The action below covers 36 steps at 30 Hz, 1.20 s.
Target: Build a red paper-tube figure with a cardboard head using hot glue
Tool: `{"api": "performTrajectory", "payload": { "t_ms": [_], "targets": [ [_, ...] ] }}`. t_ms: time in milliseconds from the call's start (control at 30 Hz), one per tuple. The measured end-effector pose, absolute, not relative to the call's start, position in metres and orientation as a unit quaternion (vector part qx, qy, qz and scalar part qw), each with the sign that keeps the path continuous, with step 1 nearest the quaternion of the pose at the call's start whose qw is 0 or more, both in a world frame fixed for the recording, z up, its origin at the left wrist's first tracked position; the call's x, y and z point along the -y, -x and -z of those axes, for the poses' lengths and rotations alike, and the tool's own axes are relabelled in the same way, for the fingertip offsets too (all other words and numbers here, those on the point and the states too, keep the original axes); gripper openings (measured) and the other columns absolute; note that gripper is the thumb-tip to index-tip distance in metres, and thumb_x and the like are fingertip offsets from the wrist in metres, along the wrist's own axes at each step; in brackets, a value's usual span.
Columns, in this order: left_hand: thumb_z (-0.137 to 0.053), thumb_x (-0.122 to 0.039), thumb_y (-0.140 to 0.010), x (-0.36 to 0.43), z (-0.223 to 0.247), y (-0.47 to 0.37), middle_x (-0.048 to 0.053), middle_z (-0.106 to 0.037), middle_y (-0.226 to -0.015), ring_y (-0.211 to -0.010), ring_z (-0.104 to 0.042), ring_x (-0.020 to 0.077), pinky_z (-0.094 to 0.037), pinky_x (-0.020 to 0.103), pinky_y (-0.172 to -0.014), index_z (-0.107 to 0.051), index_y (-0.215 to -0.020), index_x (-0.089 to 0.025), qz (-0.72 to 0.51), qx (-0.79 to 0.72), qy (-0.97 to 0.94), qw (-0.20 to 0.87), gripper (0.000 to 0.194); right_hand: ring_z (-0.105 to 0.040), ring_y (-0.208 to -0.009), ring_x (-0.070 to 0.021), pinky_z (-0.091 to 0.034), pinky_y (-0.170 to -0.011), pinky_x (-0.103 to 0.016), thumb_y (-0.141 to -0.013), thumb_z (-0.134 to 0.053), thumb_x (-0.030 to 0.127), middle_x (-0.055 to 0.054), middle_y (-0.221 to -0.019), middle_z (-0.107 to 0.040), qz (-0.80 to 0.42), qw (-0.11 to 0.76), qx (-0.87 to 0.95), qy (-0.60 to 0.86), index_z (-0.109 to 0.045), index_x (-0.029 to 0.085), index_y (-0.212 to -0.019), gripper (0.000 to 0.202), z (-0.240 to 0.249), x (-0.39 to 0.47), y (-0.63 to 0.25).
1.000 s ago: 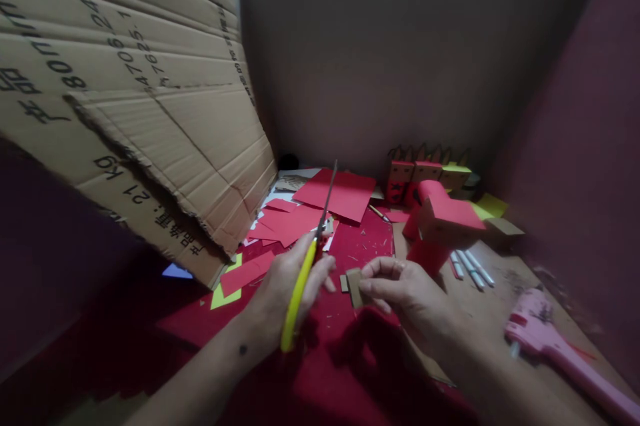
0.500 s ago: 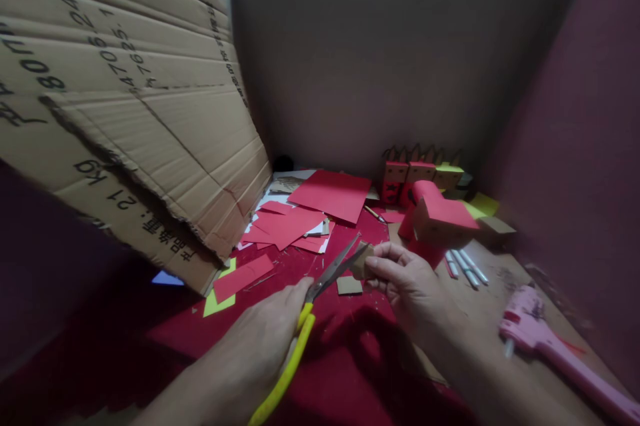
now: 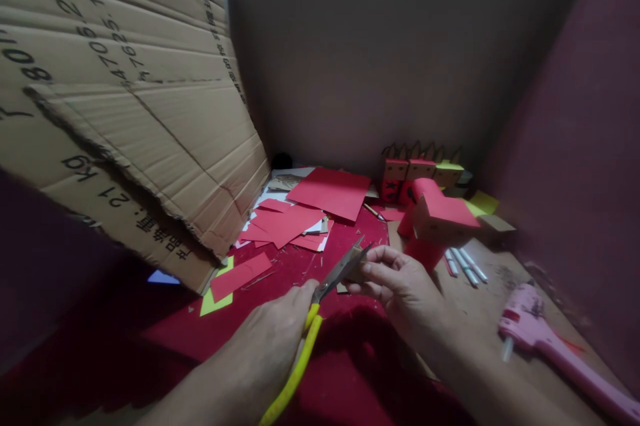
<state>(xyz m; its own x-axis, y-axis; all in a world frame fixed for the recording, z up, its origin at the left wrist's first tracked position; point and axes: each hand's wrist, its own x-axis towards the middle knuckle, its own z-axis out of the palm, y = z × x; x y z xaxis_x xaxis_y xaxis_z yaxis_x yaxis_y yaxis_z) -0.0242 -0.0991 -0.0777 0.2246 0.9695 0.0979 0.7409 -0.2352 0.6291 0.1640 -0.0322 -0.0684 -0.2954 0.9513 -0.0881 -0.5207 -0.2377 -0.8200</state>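
Note:
My left hand (image 3: 280,319) is closed round the yellow-handled scissors (image 3: 316,319), whose blades point up and away to the right. Between the blade tips sits a small piece of cardboard (image 3: 356,271), pinched by the thumb and fingers of my right hand (image 3: 400,279). The blades are slightly parted and partly cover the cardboard. Under my right fingertips, a second small cardboard piece (image 3: 342,289) lies on the red surface (image 3: 350,359), mostly hidden.
Red paper sheets (image 3: 330,193) lie behind the scissors. A large cardboard sheet (image 3: 150,113) leans at the left. On the right are a red paper-covered figure (image 3: 440,213), markers (image 3: 467,267) and a pink glue gun (image 3: 540,333). Several small box-headed figures (image 3: 410,176) stand at the back.
The scissors have moved slightly right, their blades now overlapping the cardboard. My right hand has shifted a little left and covers most of the loose piece below.

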Motion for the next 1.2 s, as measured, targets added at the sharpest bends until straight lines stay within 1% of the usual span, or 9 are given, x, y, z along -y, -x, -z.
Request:
{"api": "performTrajectory", "payload": {
  "t_ms": [233,433,600,733,900,967,1100,1167,1200],
  "targets": [
    [-0.037,-0.023,-0.088,0.098,0.089,0.032,0.005,-0.063,-0.081,-0.07,-0.06,0.019,-0.045,0.029,-0.064,-0.054,-0.109,-0.019,-0.22,-0.553,-0.778,0.201,0.028,-0.066,-0.063,-0.0181,-0.055,-0.064,-0.034,-0.056,-0.081,0.016,-0.001,-0.067,-0.063,-0.719,0.512,0.359,0.303,-0.06,0.015,-0.064,0.022,0.078,0.03,-0.165],
    [-0.037,-0.022,-0.088,0.099,0.082,0.032,0.002,-0.06,-0.074,-0.06,-0.055,0.0157,-0.037,0.025,-0.055,-0.053,-0.099,-0.02,-0.168,-0.577,-0.779,0.178,0.02,-0.066,-0.066,-0.0178,-0.057,-0.066,-0.034,-0.057,-0.081,0.016,-0.001,-0.068,-0.062,-0.727,0.504,0.351,0.307,-0.059,0.015,-0.065,0.023,0.076,0.03,-0.164],
    [-0.034,-0.021,-0.087,0.102,0.08,0.029,-0.001,-0.055,-0.064,-0.054,-0.05,0.015,-0.028,0.023,-0.048,-0.049,-0.091,-0.021,-0.123,-0.614,-0.755,0.194,0.015,-0.066,-0.065,-0.0182,-0.057,-0.067,-0.036,-0.056,-0.082,0.016,-0.001,-0.067,-0.061,-0.73,0.498,0.348,0.315,-0.059,0.015,-0.064,0.025,0.074,0.029,-0.161],
    [-0.037,-0.016,-0.083,0.106,0.078,0.026,-0.002,-0.051,-0.061,-0.052,-0.047,0.0137,-0.026,0.023,-0.048,-0.048,-0.087,-0.02,-0.119,-0.633,-0.733,0.218,0.013,-0.066,-0.064,-0.0187,-0.056,-0.067,-0.035,-0.058,-0.081,0.019,-0.002,-0.066,-0.063,-0.718,0.487,0.377,0.324,-0.059,0.015,-0.064,0.023,0.074,0.031,-0.16],
    [-0.039,-0.017,-0.084,0.104,0.084,0.034,-0.002,-0.052,-0.064,-0.054,-0.047,0.0126,-0.029,0.021,-0.048,-0.048,-0.089,-0.021,-0.195,-0.615,-0.715,0.27,0.012,-0.066,-0.063,-0.0167,-0.056,-0.069,-0.035,-0.058,-0.081,0.019,0.0,-0.064,-0.061,-0.715,0.483,0.383,0.33,-0.058,0.015,-0.065,0.024,0.076,0.031,-0.161],
    [-0.04,-0.026,-0.087,0.098,0.091,0.037,-0.003,-0.052,-0.063,-0.052,-0.046,0.0122,-0.03,0.021,-0.046,-0.05,-0.091,-0.022,-0.253,-0.617,-0.668,0.33,0.012,-0.066,-0.063,-0.017,-0.055,-0.068,-0.035,-0.058,-0.082,0.02,0.0,-0.065,-0.061,-0.72,0.484,0.38,0.322,-0.058,0.016,-0.067,0.026,0.075,0.032,-0.162],
    [-0.042,-0.045,-0.088,0.083,0.095,0.033,-0.003,-0.051,-0.059,-0.046,-0.047,0.0113,-0.034,0.02,-0.041,-0.053,-0.086,-0.019,-0.377,-0.645,-0.482,0.458,0.028,-0.065,-0.061,-0.016,-0.054,-0.064,-0.032,-0.053,-0.082,0.016,-0.001,-0.064,-0.064,-0.722,0.476,0.387,0.319,-0.058,0.016,-0.068,0.028,0.076,0.034,-0.161],
    [-0.055,-0.042,-0.083,0.078,0.086,0.027,-0.004,-0.052,-0.064,-0.046,-0.046,0.0083,-0.035,0.018,-0.042,-0.053,-0.095,-0.02,-0.422,-0.611,-0.504,0.44,0.025,-0.063,-0.059,-0.014,-0.054,-0.061,-0.03,-0.052,-0.081,0.013,-0.001,-0.064,-0.065,-0.716,0.478,0.394,0.322,-0.061,0.015,-0.069,0.026,0.078,0.035,-0.16],
    [-0.059,-0.038,-0.08,0.075,0.079,0.023,-0.004,-0.056,-0.072,-0.047,-0.047,0.007,-0.038,0.018,-0.043,-0.051,-0.104,-0.022,-0.432,-0.58,-0.535,0.436,0.029,-0.062,-0.058,-0.0129,-0.053,-0.06,-0.029,-0.053,-0.08,0.012,-0.001,-0.065,-0.065,-0.712,0.48,0.4,0.321,-0.062,0.015,-0.071,0.025,0.079,0.035,-0.16]
  ]
}}
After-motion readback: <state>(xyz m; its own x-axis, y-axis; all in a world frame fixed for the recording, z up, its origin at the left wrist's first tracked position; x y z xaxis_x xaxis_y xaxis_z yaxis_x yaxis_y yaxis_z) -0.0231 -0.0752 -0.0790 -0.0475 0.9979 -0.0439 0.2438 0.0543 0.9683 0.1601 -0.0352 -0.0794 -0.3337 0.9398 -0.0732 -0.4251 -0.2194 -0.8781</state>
